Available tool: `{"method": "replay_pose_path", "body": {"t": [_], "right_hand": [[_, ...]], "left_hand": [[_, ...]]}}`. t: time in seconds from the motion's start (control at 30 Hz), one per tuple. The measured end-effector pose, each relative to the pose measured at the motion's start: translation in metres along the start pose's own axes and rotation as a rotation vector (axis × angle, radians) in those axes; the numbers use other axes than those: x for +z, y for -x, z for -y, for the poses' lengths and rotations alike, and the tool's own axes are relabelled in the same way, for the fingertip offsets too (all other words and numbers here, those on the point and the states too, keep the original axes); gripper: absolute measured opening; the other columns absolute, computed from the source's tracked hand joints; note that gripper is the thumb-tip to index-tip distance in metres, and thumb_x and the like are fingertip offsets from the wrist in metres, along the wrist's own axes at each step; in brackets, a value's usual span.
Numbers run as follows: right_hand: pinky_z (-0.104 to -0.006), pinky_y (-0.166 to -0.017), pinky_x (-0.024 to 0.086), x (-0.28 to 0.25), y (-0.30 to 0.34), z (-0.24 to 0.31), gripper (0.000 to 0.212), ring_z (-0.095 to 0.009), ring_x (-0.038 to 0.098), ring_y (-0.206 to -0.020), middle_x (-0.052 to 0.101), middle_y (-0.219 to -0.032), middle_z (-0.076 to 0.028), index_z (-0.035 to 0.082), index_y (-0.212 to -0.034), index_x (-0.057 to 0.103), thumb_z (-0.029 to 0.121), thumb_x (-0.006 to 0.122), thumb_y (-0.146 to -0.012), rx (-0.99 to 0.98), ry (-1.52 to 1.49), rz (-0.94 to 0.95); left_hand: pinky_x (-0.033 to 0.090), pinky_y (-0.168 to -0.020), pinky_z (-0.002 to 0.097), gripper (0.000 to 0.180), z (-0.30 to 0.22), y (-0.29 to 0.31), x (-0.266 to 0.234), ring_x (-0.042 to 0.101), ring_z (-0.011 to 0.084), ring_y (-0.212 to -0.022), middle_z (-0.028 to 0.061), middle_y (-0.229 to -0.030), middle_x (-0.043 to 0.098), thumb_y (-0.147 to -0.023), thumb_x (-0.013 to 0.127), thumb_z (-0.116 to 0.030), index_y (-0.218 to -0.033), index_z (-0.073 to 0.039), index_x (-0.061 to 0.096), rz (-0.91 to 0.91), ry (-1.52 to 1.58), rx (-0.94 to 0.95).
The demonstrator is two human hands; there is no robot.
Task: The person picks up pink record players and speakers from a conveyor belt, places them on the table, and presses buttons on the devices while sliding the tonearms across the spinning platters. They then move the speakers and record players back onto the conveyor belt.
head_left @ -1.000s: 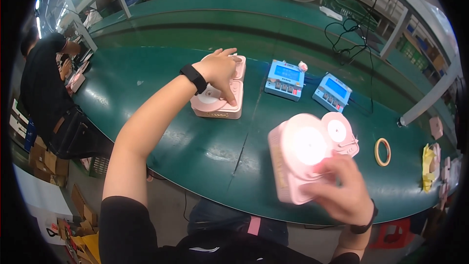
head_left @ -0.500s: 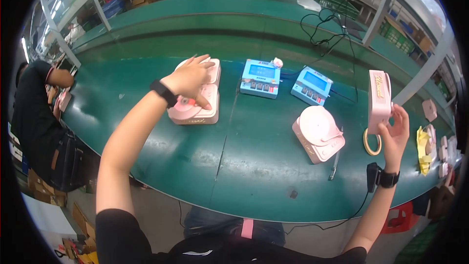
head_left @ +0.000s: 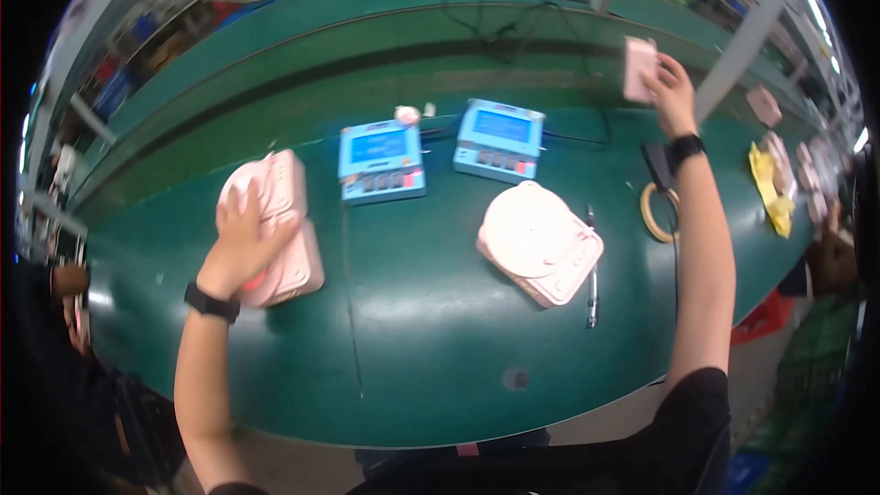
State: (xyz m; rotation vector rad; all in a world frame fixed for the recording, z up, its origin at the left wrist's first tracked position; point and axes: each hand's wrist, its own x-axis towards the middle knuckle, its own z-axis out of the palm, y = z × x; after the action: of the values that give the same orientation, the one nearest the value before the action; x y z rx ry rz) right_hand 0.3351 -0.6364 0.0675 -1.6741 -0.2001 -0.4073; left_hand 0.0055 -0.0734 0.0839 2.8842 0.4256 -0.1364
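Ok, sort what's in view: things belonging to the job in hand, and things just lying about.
Likely in the job:
pink box held up in the right hand
pink boxes under the left hand
pink turntable-shaped box, mid-table
possibly the blue screened devices

Seemingly just lying about:
tape roll
pen-like thing
yellow wrapper, toward the right

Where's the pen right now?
In the head view, the pen lies on the green table, right of centre, between the untouched pink record player and the roll of tape.
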Motion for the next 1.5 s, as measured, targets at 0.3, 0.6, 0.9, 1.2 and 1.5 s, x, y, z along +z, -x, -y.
{"method": "replay_pose_path", "body": {"t": [0.3,0.6,0.9,1.2,1.5], "right_hand": [[-0.0385,-0.082,0.05,-0.021,-0.053,-0.064,0.053,-0.017,0.057,-0.107,0.06,-0.119,-0.006,0.012,-0.131,0.051,0.002,0.071,-0.083,0.092,-0.272,-0.015],[-0.0366,-0.092,0.045,-0.039,-0.054,-0.097,0.057,-0.02,0.054,-0.115,0.058,-0.125,-0.01,0.01,-0.132,0.052,0.001,0.073,-0.08,0.28,-0.078,0.1],[-0.0354,-0.103,0.04,-0.003,0.033,0.065,0.055,-0.022,0.047,-0.128,0.055,-0.131,-0.013,0.003,-0.134,0.051,0.023,0.07,-0.086,-0.098,0.401,0.363],[-0.0419,-0.108,0.035,0.049,0.25,0.131,0.094,-0.037,0.042,-0.128,0.042,-0.137,-0.022,0.002,-0.142,0.035,0.036,0.083,-0.069,-0.239,0.624,0.931],[-0.0406,-0.109,0.034,0.104,0.312,0.142,0.098,-0.039,0.041,-0.125,0.042,-0.133,-0.022,0.0,-0.143,0.031,0.037,0.083,-0.069,-0.179,0.673,0.776]], "left_hand": [[0.015,-0.117,0.0498,0.093,-0.01,0.007,-0.003,-0.001,0.0487,-0.145,0.0261,-0.158,0.008,-0.089,0.057,-0.051,-0.153,-0.003,0.01,0.096,-0.09,0.011],[0.018,-0.116,0.0514,0.091,0.002,0.014,-0.011,0.0,0.0511,-0.144,0.0271,-0.158,0.006,-0.088,0.059,-0.047,-0.151,0.001,0.015,0.114,-0.057,0.107],[0.022,-0.114,0.0538,0.086,0.002,0.053,-0.011,0.008,0.0526,-0.143,0.0268,-0.156,0.014,-0.085,0.059,-0.051,-0.15,-0.004,0.027,0.228,-0.162,0.541],[0.026,-0.112,0.0537,0.081,-0.036,0.079,-0.008,0.023,0.0446,-0.142,0.0204,-0.154,0.027,-0.082,0.059,-0.062,-0.145,-0.014,0.041,0.265,-0.338,1.107],[0.032,-0.109,0.0524,0.089,-0.024,0.106,-0.017,0.03,0.043,-0.139,0.0226,-0.154,0.028,-0.077,0.066,-0.055,-0.146,-0.008,0.037,0.09,-0.186,0.664]]}}
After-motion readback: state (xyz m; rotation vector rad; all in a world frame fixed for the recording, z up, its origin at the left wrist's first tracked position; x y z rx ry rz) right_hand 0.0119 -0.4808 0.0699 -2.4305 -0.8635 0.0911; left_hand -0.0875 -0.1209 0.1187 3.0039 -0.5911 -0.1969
